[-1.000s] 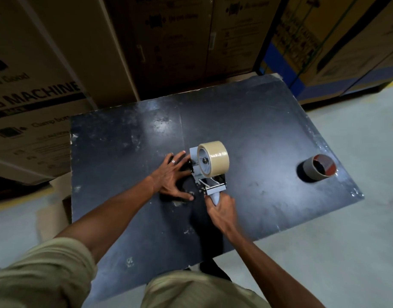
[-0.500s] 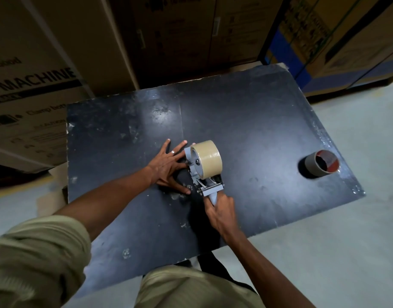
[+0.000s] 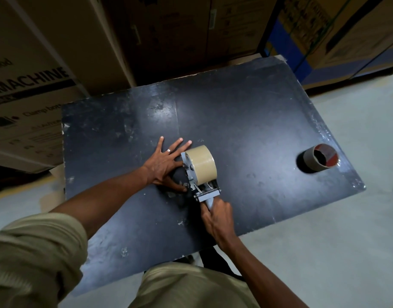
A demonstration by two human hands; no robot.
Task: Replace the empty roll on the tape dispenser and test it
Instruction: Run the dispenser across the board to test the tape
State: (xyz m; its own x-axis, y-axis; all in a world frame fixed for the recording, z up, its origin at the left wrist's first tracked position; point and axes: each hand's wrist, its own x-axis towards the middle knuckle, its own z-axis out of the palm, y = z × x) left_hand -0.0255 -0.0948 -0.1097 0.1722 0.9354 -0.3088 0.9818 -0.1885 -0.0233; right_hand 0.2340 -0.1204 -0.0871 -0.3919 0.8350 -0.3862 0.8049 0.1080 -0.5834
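Black table (image 3: pixel 246 121), dispenser (image 3: pixel 199 174) barely shifted (left hand (image 3: pixel 166 165) stays flat)

A black table (image 3: pixel 246 112), scuffed and showing pale scratches, is standing on a grey floor (image 3: pixel 358 241) in front of stacked cartons. A tape dispenser (image 3: pixel 199 174) carrying a tan roll (image 3: pixel 202 163) is sitting near the middle of it. A left hand (image 3: pixel 166 162) is lying flat on the top just beside the dispenser. An empty core (image 3: pixel 318 157) is lying on its side near the right edge, well apart from the dispenser
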